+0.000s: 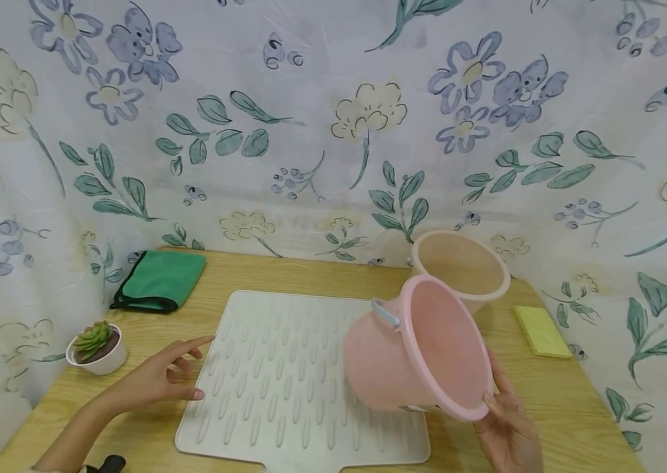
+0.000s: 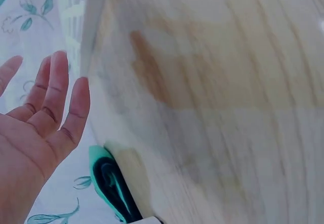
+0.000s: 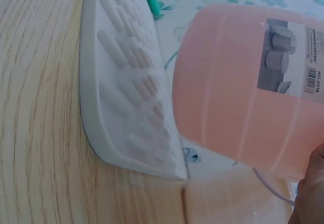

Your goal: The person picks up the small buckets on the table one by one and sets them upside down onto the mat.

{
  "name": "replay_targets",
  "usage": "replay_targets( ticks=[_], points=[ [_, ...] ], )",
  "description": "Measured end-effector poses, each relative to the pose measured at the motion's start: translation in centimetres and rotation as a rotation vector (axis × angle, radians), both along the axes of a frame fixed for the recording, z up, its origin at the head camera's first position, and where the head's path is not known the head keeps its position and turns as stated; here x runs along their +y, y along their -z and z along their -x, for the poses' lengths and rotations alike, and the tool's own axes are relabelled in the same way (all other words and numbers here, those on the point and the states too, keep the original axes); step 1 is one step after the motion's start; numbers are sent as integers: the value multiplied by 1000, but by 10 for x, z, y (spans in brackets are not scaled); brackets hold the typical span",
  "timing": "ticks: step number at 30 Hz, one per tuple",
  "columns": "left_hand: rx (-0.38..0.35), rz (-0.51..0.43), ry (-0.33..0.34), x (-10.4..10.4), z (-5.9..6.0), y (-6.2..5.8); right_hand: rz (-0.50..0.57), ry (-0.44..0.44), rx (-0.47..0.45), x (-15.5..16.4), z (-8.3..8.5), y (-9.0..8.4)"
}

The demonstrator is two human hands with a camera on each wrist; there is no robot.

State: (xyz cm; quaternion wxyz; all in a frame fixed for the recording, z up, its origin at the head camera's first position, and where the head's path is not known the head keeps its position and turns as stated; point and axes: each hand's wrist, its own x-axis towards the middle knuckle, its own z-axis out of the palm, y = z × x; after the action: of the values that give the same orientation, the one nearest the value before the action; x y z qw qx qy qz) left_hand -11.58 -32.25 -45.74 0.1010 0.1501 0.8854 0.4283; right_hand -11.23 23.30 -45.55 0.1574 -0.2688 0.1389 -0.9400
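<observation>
The right hand (image 1: 507,427) grips the rim of a light, stiff, smooth pink plastic bucket (image 1: 416,351), tilted above the ribbed white drying mat (image 1: 286,374), best held at rim or handle, while the left hand (image 1: 156,378) hovers spread, empty.

Left hand (image 1: 158,380) flat, right hand (image 1: 507,427) curled.

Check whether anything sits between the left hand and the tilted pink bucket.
Nothing visible does. The left hand hovers open at the left edge of the white ribbed mat; only bare mat lies between it and the pink bucket, which the right hand holds tilted.
</observation>
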Motion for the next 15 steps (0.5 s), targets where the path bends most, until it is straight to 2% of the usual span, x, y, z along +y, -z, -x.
replay_targets(
  ticks=[2, 8, 15],
  points=[
    [-11, -20, 3, 2, 1, -1, 5, -2, 2, -2, 0, 0],
    [16, -39, -3, 8, 4, -3, 12, -12, -1, -8, 1, 2],
    [27, -95, -22, 20, 10, -8, 66, -46, 5, -17, 0, 3]
  ],
)
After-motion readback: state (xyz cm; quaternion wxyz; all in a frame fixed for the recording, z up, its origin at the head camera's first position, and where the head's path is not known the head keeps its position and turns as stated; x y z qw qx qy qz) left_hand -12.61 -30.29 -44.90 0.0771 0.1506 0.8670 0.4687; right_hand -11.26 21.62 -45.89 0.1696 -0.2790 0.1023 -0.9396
